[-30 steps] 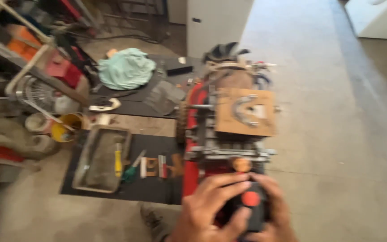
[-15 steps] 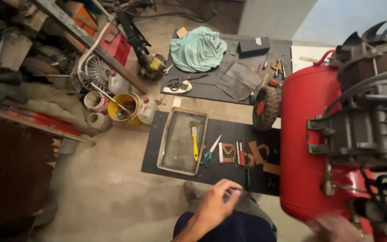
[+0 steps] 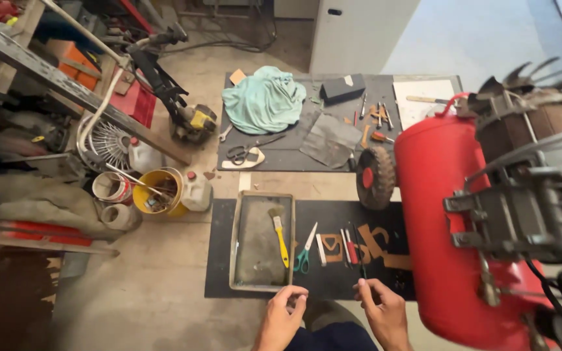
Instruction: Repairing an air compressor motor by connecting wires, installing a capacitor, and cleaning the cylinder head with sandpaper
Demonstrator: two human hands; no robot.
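Both hands were low at the near edge of the view, over the front border of a black mat point(image 3: 222, 273) on the concrete floor. The left hand point(image 3: 285, 316) had its fingers curled with thumb and forefinger tips close together; I could not tell if sth was between them. It was just at the near corner of a shallow metal tray point(image 3: 248, 257). The right hand point(image 3: 382, 311) was pinched on a thin dark tool point(image 3: 361, 276) that stood up from its fingertips, above the mat edge.

In the tray lay a yellow-handled brush point(image 3: 280, 235). Beside the tray, on the mat, were green-handled scissors point(image 3: 304, 250), then some red and dark thin tools & brown cut-out pieces point(image 3: 373, 242).

To the right, very near the right hand, a big red tank point(image 3: 443, 214) with a grey motor block point(image 3: 535, 201) on top took most of the room; its small wheel point(image 3: 374, 177) touched the floor between the two mats.

Farther was a second dark mat point(image 3: 294, 156) w/ a teal cloth point(image 3: 265, 101), black scissors point(image 3: 245, 153) and a black box point(image 3: 342, 88).

On the left were a yellow bucket point(image 3: 155, 190), jugs, a trimmer point(image 3: 170, 91) and cluttered racks. Open floor was at the near left and far right.
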